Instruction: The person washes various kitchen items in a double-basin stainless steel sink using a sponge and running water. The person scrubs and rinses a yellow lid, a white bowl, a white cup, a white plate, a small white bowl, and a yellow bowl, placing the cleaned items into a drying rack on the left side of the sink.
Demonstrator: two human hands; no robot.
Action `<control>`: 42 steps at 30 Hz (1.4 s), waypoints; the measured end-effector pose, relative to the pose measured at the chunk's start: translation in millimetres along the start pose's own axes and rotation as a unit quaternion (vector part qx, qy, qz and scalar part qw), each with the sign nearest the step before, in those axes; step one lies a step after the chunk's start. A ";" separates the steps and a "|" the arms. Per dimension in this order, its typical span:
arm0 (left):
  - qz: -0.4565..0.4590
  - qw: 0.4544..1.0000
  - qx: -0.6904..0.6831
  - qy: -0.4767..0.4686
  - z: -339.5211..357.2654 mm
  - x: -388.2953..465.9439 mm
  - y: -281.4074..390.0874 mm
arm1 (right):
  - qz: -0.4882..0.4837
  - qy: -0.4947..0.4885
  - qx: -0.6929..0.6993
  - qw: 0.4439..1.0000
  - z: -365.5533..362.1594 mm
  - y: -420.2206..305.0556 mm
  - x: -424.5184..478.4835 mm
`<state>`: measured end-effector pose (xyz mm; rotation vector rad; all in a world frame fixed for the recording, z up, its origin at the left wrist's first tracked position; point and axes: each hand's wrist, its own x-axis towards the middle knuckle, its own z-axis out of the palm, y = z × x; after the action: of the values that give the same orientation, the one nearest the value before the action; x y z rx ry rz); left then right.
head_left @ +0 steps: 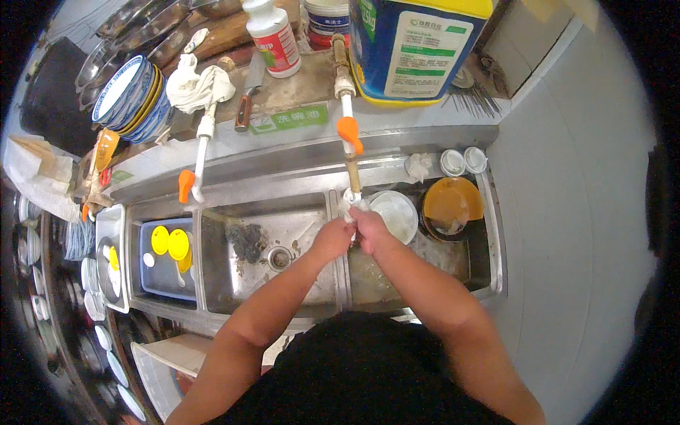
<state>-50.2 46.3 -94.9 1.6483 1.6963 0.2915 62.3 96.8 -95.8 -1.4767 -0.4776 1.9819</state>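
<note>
My left hand (333,240) and my right hand (370,229) meet under the outlet of the middle tap (352,175), above the divider between two steel basins. Both close around a whitish, crumpled cloth-like piece (350,206) at the tap's mouth; its exact kind is too small to tell, and my fingers partly hide it. Just right of my right hand, a white bowl (396,215) rests in the right basin (425,271). An orange-brown bowl (451,199) sits on a darker round vessel farther right.
Two small white cups (452,162) and a crumpled white wad (419,166) lie on the back ledge. Dark scourers (247,241) lie in the middle basin. A blue tub (159,276) holds yellow lids (178,244). Behind stand a knife (244,109), stacked plates (125,98) and a large blue container (419,53).
</note>
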 end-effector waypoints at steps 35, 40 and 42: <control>-0.202 0.802 -0.428 0.366 -29.0 -107.9 -213.2 | 0.015 0.044 -0.354 0.934 -134.9 50.0 -25.5; -0.338 0.471 -0.617 0.532 -62.8 -224.6 -368.7 | 0.051 0.055 -0.380 0.922 -137.5 45.5 -32.8; -0.331 0.416 -0.658 0.534 -89.8 -243.7 -370.5 | 0.033 0.066 -0.358 0.931 -144.2 54.0 -28.9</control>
<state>-415.2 -207.1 -180.2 -0.6920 1.6522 1.9022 190.4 26.9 -152.8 -2.0564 -1.1934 1.8213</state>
